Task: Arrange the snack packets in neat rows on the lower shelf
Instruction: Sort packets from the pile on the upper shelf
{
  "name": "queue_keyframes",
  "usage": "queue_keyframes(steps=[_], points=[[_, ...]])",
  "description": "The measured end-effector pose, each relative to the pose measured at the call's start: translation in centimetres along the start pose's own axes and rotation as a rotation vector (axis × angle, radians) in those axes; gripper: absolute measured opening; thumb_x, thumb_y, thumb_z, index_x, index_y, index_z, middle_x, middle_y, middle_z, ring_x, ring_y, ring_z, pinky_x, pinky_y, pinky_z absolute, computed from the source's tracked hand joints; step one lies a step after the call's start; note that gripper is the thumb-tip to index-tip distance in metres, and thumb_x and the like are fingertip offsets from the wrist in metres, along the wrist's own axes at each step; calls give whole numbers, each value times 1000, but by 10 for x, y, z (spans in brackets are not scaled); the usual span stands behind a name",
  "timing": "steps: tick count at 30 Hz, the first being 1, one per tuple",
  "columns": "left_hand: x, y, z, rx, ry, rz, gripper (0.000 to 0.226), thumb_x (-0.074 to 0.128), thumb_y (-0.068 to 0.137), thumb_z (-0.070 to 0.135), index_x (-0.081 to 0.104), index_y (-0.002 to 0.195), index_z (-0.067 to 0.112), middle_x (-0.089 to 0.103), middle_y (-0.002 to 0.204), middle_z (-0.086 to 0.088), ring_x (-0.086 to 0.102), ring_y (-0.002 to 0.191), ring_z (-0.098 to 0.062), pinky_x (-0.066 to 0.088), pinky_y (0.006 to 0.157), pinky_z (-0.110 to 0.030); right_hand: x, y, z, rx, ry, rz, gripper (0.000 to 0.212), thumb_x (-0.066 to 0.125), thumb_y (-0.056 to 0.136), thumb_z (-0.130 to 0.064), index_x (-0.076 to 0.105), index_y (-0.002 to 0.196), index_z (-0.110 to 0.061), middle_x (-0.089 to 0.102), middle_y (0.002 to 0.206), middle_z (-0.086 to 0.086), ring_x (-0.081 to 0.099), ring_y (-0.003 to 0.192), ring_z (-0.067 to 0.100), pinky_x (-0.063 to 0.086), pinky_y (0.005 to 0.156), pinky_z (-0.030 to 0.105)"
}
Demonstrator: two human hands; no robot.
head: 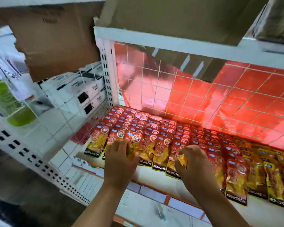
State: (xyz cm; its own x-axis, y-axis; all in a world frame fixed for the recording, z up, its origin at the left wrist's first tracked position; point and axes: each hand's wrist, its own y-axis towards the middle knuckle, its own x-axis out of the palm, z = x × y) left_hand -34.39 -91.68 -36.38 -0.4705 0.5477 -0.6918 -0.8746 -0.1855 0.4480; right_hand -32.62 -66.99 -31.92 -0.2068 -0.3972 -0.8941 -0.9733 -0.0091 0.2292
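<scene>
My left hand (pixel 120 159) is lying open, fingers stretched and pressing flat on a front-row packet (pixel 136 139). My right hand (pixel 193 163) is curling its fingers and thumb round the lower part of a neighbouring packet (pixel 175 150), pinching it. Both are sitting among the red snack packets (pixel 154 128), which are lying in overlapping rows across the lower shelf (pixel 152 175), reaching back to a white wire grid (pixel 187 89) with a red panel behind it. Further to my right, yellow packets (pixel 269 171) are continuing the rows. A white perforated upright (pixel 107 71) is standing at the shelf's left edge, and a cardboard box (pixel 56 38) is hanging over the left.
</scene>
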Motion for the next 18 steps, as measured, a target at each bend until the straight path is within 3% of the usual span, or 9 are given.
queue_keyframes(steps=[4,7,12,18], points=[[6,3,-5,14,43,-9,49,89,67,22,63,107,12,61,100,-7,44,93,-23,52,79,-46,-2,-3,0,12,-20,25,24,78,80,-27,69,101,-19,59,100,-1,55,94,24,44,80,33],[10,3,-5,21,77,-10,53,89,65,20,64,111,9,64,105,-10,46,95,-25,55,82,-50,-5,-7,2,26,-41,49,23,79,80,-25,69,98,-16,59,97,1,57,91,23,48,77,34],[10,4,-4,42,102,-8,54,90,68,20,64,114,8,65,105,-9,53,95,-27,53,81,-45,-3,-15,2,62,-76,47,21,79,79,-27,69,95,-17,58,92,0,58,85,23,46,71,32],[12,3,-5,32,115,-14,55,91,69,24,63,114,10,62,107,-8,52,97,-27,52,79,-43,-3,-19,4,74,-83,25,23,81,79,-26,69,97,-17,61,96,1,60,88,23,49,75,34]])
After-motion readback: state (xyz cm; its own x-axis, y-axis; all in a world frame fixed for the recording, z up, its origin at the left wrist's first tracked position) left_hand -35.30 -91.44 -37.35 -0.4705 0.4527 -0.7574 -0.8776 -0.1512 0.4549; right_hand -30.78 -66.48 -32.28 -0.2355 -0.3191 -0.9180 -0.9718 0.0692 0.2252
